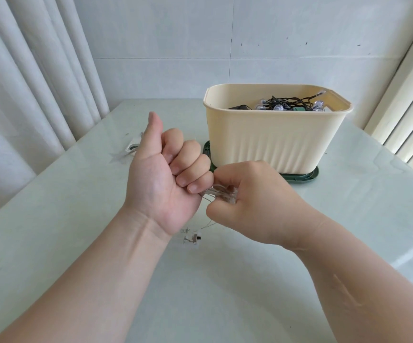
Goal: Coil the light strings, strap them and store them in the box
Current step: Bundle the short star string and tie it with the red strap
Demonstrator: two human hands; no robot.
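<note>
left hand (168,174) is curling into a fist, thumb sticking up, and gripping one end of the wire light string (221,193). right hand (254,201) is closing its curled fingers on the other end, so the bundled loops are bridging the small gap between the two hands. a loose tail is dropping below the hands to the clear battery case (191,240), which is lying on the table (76,219) just under the left wrist. the wire is looking very thin, light and springy, likely to kink or tangle and slip out of a loose grip, so holding the whole bundle across its middle is looking best, not single strands. the case is likely the heaviest part and is tugging on the tail. the box (274,139) is standing just beyond the right hand on a green lid (301,177), open on top, with a dark light string (289,105) already filling part of it. its rim is sitting higher than the hands, so lifting over it is needed. a small white item (132,147) is lying beyond the left hand, cannot tell what it is. open table is lying on the near side of both forearms, and curtains are hanging well off to both sides.
</note>
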